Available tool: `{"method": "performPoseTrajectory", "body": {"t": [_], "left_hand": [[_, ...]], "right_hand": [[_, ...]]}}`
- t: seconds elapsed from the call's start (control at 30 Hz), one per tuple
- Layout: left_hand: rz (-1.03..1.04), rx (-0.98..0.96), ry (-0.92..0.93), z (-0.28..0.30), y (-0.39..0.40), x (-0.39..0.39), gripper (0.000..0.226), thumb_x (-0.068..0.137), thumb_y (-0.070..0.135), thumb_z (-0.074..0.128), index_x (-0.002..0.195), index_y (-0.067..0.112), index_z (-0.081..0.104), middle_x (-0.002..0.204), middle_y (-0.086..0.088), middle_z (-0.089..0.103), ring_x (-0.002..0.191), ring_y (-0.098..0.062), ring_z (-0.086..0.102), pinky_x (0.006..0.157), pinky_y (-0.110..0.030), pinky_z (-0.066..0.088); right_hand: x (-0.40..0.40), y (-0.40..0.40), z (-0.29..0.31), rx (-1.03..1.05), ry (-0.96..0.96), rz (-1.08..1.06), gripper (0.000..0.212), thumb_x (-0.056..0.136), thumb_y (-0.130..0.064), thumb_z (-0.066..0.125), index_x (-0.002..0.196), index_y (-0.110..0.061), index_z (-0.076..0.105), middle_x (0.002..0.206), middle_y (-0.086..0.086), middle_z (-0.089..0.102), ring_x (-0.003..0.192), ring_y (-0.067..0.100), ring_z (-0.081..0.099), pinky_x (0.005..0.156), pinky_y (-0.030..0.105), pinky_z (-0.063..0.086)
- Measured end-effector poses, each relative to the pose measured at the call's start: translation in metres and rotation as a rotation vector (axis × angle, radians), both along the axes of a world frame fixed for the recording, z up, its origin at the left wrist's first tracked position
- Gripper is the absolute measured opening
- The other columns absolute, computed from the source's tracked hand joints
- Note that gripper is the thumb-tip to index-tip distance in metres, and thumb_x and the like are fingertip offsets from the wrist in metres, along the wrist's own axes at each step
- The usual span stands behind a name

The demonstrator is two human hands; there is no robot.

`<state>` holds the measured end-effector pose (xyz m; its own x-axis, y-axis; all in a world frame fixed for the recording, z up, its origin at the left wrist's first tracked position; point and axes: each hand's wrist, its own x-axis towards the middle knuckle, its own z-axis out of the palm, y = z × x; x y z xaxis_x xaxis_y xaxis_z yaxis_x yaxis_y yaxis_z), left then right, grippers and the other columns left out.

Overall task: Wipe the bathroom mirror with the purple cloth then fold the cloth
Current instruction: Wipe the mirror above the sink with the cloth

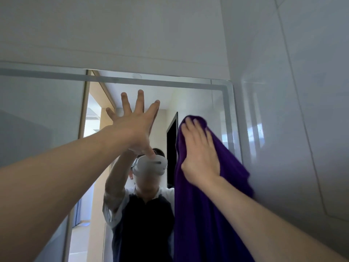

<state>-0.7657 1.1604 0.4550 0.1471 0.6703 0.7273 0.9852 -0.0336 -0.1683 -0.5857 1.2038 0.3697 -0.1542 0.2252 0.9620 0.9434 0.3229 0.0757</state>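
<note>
The bathroom mirror (37,120) fills the middle and left of the head view, with a frosted strip along its top and right edges. My left hand (136,125) lies flat on the glass near the top, fingers spread wide, holding nothing. My right hand (200,154) presses the purple cloth (207,214) against the mirror near its right edge. The cloth hangs down in a long fold below my palm to the bottom of the frame. The mirror shows a person wearing a white headset, both arms raised.
A glossy white tiled wall (292,129) stands close on the right, right beside the mirror's edge. White wall (113,35) runs above the mirror. The reflection shows a doorway and a dark panel behind the person.
</note>
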Motion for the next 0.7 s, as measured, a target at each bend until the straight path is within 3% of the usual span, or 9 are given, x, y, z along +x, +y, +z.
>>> {"method": "performPoseTrajectory", "body": {"t": [0.17,0.27,0.33,0.43,0.53,0.6,0.7], "left_hand": [[0.005,-0.011,0.0,-0.005,-0.004,0.001,0.155,0.055,0.059,0.092,0.155,0.036,-0.023,0.159,-0.006,-0.04,0.146,-0.049,-0.03,0.111,-0.079,0.008],[0.014,-0.012,0.011,-0.006,-0.005,0.002,0.152,0.059,0.059,0.091,0.155,0.035,-0.024,0.159,-0.007,-0.041,0.147,-0.049,-0.029,0.112,-0.077,0.009],[0.016,-0.029,0.007,-0.005,-0.005,0.004,0.152,0.059,0.058,0.091,0.154,0.034,-0.026,0.158,-0.008,-0.043,0.145,-0.05,-0.031,0.113,-0.078,0.009],[0.02,-0.045,-0.003,-0.005,-0.003,0.005,0.152,0.061,0.056,0.091,0.153,0.033,-0.027,0.156,-0.008,-0.046,0.144,-0.051,-0.033,0.113,-0.078,0.007],[0.016,-0.032,0.005,-0.006,-0.002,0.004,0.152,0.06,0.058,0.09,0.154,0.034,-0.027,0.156,-0.007,-0.046,0.144,-0.05,-0.033,0.114,-0.078,0.006],[0.009,-0.03,0.005,-0.008,-0.002,0.003,0.152,0.06,0.058,0.09,0.154,0.034,-0.028,0.157,-0.007,-0.045,0.145,-0.049,-0.033,0.114,-0.077,0.006],[-0.001,-0.037,-0.001,-0.012,-0.006,0.003,0.148,0.065,0.055,0.089,0.154,0.033,-0.027,0.157,-0.007,-0.044,0.146,-0.048,-0.031,0.115,-0.076,0.007]], "right_hand": [[0.001,0.0,-0.061,-0.078,0.077,0.055,0.089,0.067,-0.001,0.076,0.149,-0.012,0.042,0.16,0.007,0.035,0.15,0.023,0.025,0.121,0.035,0.002],[0.008,0.002,-0.08,-0.1,0.025,0.034,0.104,0.045,-0.009,0.088,0.139,-0.014,0.045,0.148,0.007,0.05,0.14,0.021,0.034,0.12,0.041,0.023],[0.011,0.003,-0.072,-0.097,-0.01,0.031,0.108,0.047,-0.012,0.086,0.144,-0.015,0.039,0.153,0.007,0.044,0.143,0.02,0.029,0.125,0.039,0.019],[0.006,0.0,-0.03,-0.034,0.058,0.065,0.104,0.07,-0.009,0.073,0.158,-0.016,0.019,0.168,0.003,0.013,0.155,0.018,0.005,0.126,0.037,-0.004],[-0.006,-0.005,0.002,-0.017,0.155,0.023,0.101,0.079,-0.011,0.068,0.16,-0.016,0.009,0.169,0.002,0.0,0.156,0.02,-0.005,0.125,0.041,-0.008],[-0.011,-0.006,-0.005,-0.036,0.143,0.017,0.101,0.077,-0.011,0.07,0.159,-0.014,0.013,0.169,0.004,0.005,0.156,0.022,0.0,0.125,0.043,-0.005],[-0.009,-0.004,-0.05,-0.076,0.026,0.029,0.104,0.053,-0.012,0.083,0.148,-0.011,0.041,0.157,0.009,0.04,0.147,0.027,0.034,0.124,0.045,0.016]]}}
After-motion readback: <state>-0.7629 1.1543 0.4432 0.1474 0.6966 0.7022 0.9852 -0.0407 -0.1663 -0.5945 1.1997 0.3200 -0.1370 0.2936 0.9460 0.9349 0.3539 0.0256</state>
